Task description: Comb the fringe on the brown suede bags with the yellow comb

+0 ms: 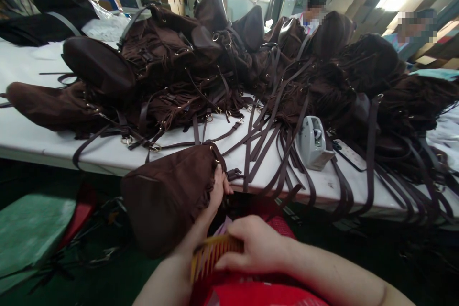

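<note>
My left hand grips the open rim of a brown suede bag that hangs over the table's near edge onto my lap. My right hand is closed on an orange-brown wide-toothed comb, held low over my lap just below the bag's fringe. Red fabric lies beneath both hands.
A big heap of brown suede bags with long straps covers the white table. A grey-white tape dispenser and a phone sit near the front edge. Two people work behind the pile. A green stool stands to my left.
</note>
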Tool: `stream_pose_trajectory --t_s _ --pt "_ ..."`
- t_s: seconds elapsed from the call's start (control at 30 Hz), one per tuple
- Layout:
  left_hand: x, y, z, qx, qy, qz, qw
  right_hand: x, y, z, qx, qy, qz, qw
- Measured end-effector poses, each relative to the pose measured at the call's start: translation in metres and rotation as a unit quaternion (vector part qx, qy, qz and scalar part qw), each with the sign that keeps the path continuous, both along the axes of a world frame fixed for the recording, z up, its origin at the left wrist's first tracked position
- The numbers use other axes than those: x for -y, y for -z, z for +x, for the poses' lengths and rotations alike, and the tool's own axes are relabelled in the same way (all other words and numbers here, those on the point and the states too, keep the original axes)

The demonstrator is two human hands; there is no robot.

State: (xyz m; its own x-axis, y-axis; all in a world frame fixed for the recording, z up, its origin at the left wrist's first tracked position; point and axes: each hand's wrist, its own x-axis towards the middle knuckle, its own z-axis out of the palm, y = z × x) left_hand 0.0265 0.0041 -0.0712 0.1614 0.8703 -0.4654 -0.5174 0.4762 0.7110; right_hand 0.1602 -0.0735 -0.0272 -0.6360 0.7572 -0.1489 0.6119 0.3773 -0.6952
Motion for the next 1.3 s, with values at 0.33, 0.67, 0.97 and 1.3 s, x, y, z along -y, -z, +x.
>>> stream_pose_trajectory --t_s 0.33,0.67,0.97,1.3 --pt "0.014 -0.022 -0.010 0.252 0.063 -0.028 0.965 -0.063 0.029 0.017 0.070 0.228 0.178 0.955" --pt "0.008 -0.020 -0.009 0.318 0.076 -0.031 0.944 -0.056 0.029 0.018 0.094 0.205 0.152 0.962" --pt "0.008 -0.018 -0.014 0.307 0.083 -0.025 0.948 -0.035 0.025 0.015 0.148 0.130 0.129 0.972" --pt "0.010 -0.007 0.005 0.141 0.037 -0.028 0.989 -0.016 0.018 0.017 0.035 0.087 -0.006 0.996"
